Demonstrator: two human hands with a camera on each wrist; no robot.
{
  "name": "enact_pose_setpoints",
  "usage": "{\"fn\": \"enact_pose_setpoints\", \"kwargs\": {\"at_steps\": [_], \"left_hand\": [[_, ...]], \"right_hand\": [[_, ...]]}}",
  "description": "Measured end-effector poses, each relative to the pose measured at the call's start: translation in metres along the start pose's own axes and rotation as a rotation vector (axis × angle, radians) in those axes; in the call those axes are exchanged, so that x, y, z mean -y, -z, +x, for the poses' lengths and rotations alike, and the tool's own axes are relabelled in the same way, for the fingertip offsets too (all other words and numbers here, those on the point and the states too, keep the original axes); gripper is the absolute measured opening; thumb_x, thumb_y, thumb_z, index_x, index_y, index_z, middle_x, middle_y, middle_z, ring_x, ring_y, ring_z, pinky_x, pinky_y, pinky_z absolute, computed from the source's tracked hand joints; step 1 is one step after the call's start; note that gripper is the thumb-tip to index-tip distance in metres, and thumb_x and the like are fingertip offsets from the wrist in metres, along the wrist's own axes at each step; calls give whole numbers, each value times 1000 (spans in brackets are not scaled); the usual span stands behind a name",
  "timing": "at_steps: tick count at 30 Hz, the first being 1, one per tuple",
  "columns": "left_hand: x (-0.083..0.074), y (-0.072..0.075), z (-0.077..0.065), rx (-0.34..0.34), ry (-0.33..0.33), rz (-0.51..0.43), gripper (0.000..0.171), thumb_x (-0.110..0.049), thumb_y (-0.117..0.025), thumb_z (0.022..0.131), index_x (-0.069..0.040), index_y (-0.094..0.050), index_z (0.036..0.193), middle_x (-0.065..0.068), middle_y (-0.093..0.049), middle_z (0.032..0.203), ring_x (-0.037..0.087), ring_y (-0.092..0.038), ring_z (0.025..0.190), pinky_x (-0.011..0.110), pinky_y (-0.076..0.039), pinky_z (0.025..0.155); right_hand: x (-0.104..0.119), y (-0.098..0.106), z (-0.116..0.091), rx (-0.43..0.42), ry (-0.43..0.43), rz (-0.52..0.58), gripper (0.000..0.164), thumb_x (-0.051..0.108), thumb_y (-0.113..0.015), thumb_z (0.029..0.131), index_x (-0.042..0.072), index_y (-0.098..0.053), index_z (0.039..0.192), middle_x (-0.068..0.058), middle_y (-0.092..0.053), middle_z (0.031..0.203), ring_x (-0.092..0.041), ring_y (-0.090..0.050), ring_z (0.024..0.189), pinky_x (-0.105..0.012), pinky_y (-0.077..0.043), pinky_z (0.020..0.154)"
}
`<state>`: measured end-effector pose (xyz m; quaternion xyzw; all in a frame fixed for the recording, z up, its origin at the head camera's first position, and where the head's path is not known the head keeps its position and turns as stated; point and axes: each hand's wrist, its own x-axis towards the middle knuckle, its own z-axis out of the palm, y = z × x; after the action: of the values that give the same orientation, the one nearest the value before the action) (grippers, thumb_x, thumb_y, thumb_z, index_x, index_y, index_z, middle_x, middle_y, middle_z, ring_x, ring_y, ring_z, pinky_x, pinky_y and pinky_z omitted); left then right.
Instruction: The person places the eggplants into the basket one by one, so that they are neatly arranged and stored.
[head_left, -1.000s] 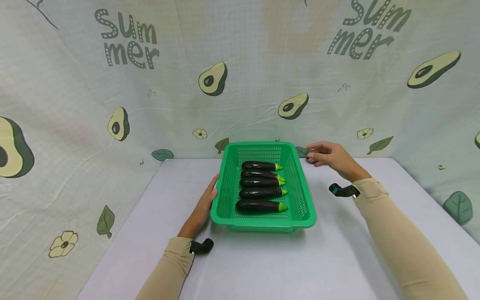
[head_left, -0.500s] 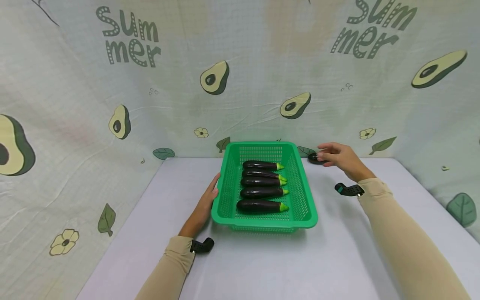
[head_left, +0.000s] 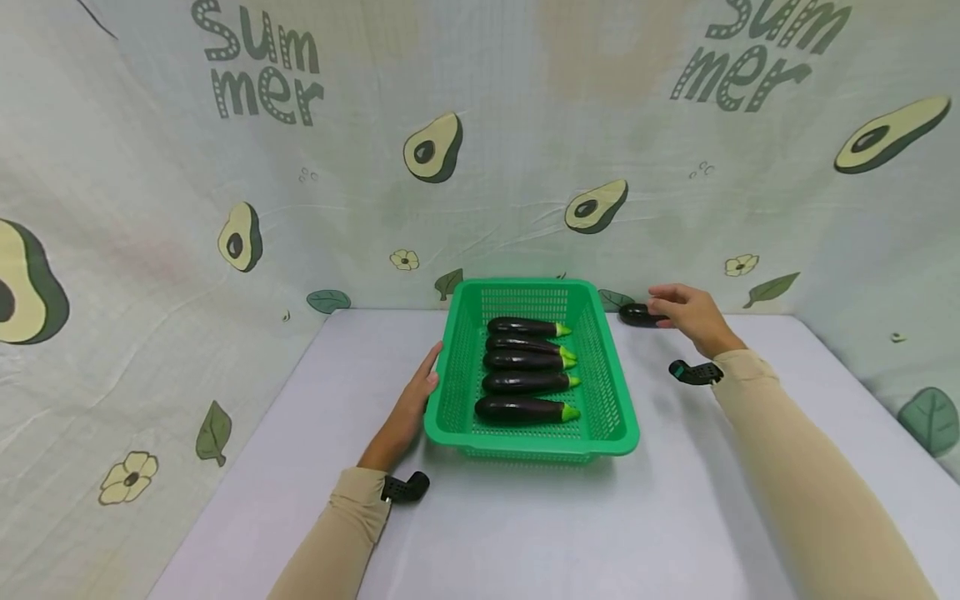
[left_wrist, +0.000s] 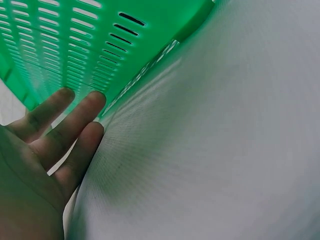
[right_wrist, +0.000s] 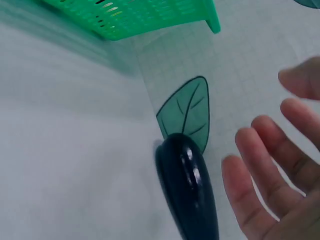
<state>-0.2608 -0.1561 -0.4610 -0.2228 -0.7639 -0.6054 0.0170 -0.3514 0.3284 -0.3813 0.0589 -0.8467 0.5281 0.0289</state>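
Observation:
A green plastic basket (head_left: 531, 447) stands on the white table with several dark eggplants (head_left: 522, 382) lying in a column inside, green stem ends to the right. My left hand (head_left: 408, 412) rests against its left side. In the left wrist view, the straight fingertips (left_wrist: 92, 102) touch the slotted wall low down. Another eggplant (head_left: 637, 315) lies on the table beyond the basket's right side, at the back edge. Over its right part is my right hand (head_left: 693, 318), hiding its stem end. The right wrist view shows loosely spread fingers (right_wrist: 260, 165) beside the eggplant, not wrapped round it.
A pale cloth (head_left: 510, 233) printed with avocados, leaves and lettering hangs right behind the table (head_left: 525, 533) and along both sides. Black wrist cameras (head_left: 405, 488) stick out from both cuffs.
My right hand has moved to the right along the eggplant at the back, so more of it shows. The left hand stays against the basket. The head view has tilted slightly.

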Motion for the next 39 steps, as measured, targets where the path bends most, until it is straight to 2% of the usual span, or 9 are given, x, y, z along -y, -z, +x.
{"fn": "enact_pose_setpoints", "kwargs": {"at_steps": [5,7,11,14,16,19,24,31,39], "left_hand": [[0,1,0,-6,-20,-3,57,-29,-29,109,-18,-15,163,7,-14,166,27,-11,150,56,-9,117],[-3,0,0,-8,-19,5,56,-29,-29,110,-17,-15,163,8,-14,166,26,-12,150,55,-10,117],[-23,-1,-3,20,5,2,55,-25,-28,110,-14,-14,163,10,-12,166,27,-10,151,55,-8,118],[-39,0,-6,44,16,5,55,-19,-27,110,-7,-11,162,14,-10,166,30,-8,151,56,-9,118],[-43,0,-7,50,14,16,56,-16,-26,109,-3,-10,161,18,-9,165,33,-8,151,58,-10,117],[-32,-1,-5,44,4,25,55,-17,-25,110,-4,-10,161,17,-10,166,33,-8,151,58,-10,117],[-4,-1,0,2,-17,16,54,-23,-27,110,-16,-14,163,9,-13,166,27,-11,150,56,-9,117],[0,0,-1,-8,-26,27,55,-26,-28,110,-18,-15,163,7,-14,166,26,-10,151,57,-9,117],[2,-1,0,-2,-20,36,54,-22,-24,111,-14,-12,163,11,-11,167,30,-8,151,59,-7,117]], "right_hand": [[-4,-3,9,-24,-45,-25,59,34,-57,103,-4,-44,146,-23,-47,143,-35,-48,127,-45,-49,99],[-7,-2,12,-25,-50,-78,59,35,-56,103,-4,-44,146,-25,-47,143,-38,-47,127,-49,-47,100],[-15,1,17,-69,-55,-143,58,33,-56,103,-6,-45,145,-28,-49,141,-41,-49,126,-53,-44,101],[-20,1,22,-112,-64,-125,58,32,-57,103,-6,-46,145,-29,-50,140,-41,-49,126,-54,-42,103],[-24,0,24,-128,-68,-121,59,33,-57,102,-6,-45,145,-29,-49,141,-42,-48,127,-55,-40,104],[-30,0,26,-136,-75,-156,61,35,-57,102,-5,-45,146,-30,-47,143,-45,-45,129,-59,-36,105],[-39,-3,31,-135,-80,-203,63,38,-58,101,-4,-46,146,-31,-44,145,-47,-40,132,-61,-35,105],[-44,-6,36,-135,-79,-282,57,31,-62,100,-1,-48,146,-33,-29,154,-52,-27,140,-65,-31,107],[-50,-6,39,-81,-92,-345,62,31,-64,98,-2,-45,147,-34,-33,152,-54,-29,138,-65,-28,108]]}}
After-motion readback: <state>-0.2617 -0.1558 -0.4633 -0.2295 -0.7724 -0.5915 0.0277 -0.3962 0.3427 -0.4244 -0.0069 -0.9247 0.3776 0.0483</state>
